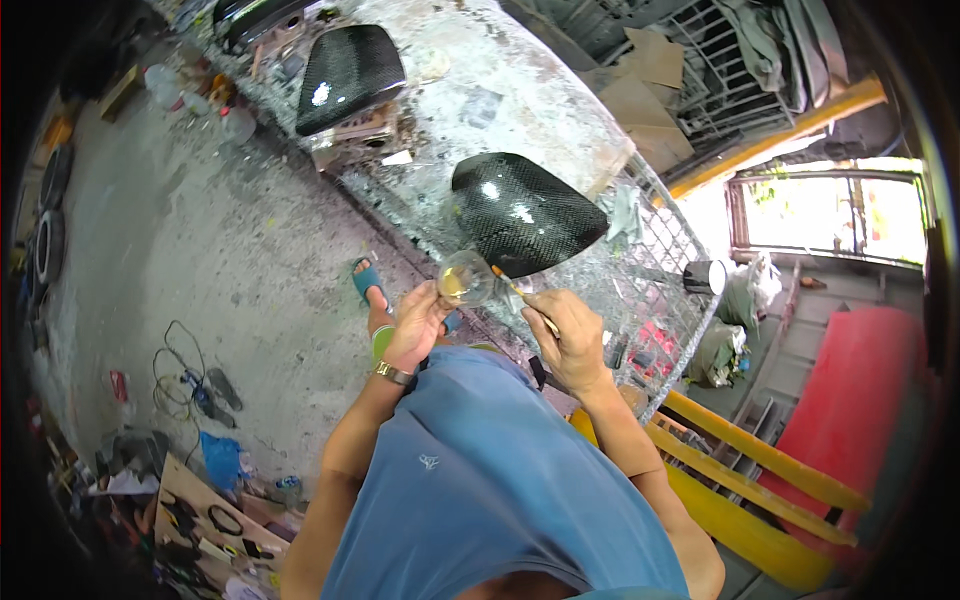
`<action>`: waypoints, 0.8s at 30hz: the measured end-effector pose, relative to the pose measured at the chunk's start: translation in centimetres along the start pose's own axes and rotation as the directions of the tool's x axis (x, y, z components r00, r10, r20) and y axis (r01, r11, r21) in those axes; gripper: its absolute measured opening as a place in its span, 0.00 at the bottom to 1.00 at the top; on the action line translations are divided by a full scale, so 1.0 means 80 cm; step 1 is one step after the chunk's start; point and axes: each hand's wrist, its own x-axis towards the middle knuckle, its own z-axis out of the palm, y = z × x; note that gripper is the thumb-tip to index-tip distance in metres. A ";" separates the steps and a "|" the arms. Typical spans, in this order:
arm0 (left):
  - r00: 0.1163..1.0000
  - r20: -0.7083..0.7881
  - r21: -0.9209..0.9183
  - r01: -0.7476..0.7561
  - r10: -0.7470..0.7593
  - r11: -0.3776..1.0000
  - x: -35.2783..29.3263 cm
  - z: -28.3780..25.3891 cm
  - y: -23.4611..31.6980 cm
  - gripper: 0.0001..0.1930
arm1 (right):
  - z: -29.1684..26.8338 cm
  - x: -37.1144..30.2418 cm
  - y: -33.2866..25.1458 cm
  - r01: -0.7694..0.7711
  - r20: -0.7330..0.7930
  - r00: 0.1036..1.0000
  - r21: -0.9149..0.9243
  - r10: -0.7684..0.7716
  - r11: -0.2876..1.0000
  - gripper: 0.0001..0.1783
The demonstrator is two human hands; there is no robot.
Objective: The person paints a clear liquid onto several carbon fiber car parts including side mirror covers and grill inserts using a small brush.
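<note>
In my left hand (419,318) is a clear plastic cup (468,279) with a little yellowish liquid at its bottom, gripped by the side. My right hand (569,338) pinches the handle of a small paintbrush (511,285), its bristle end pointing up and left, just right of the cup. Right beyond the brush tip, a glossy black carbon-fibre-patterned shell (530,212) rests on the bench. A second shell of the same pattern (350,78) sits farther off to the left, propped on a small block.
The stained workbench (480,60) runs from upper left toward the right, with wire mesh (655,270) at its right end. A dark can (703,277) stands by that edge. Yellow bars (760,480) and a red panel (850,390) lie at right. A cable (178,365) is on the floor.
</note>
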 end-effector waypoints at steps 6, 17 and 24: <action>0.998 0.056 -0.037 -0.007 0.009 0.999 -0.003 -0.010 -0.012 0.12 | 0.042 0.025 0.004 -0.013 0.151 0.988 0.016 0.011 1.000 0.06; 0.999 -0.025 -0.060 0.024 -0.025 0.998 -0.006 -0.008 -0.008 0.10 | 0.009 0.037 0.044 -0.514 0.077 0.842 0.418 0.535 0.749 0.05; 1.000 0.031 -0.105 -0.002 0.005 0.995 -0.002 -0.006 -0.013 0.10 | -0.036 0.039 0.044 -0.468 -0.144 0.818 0.396 0.556 0.790 0.07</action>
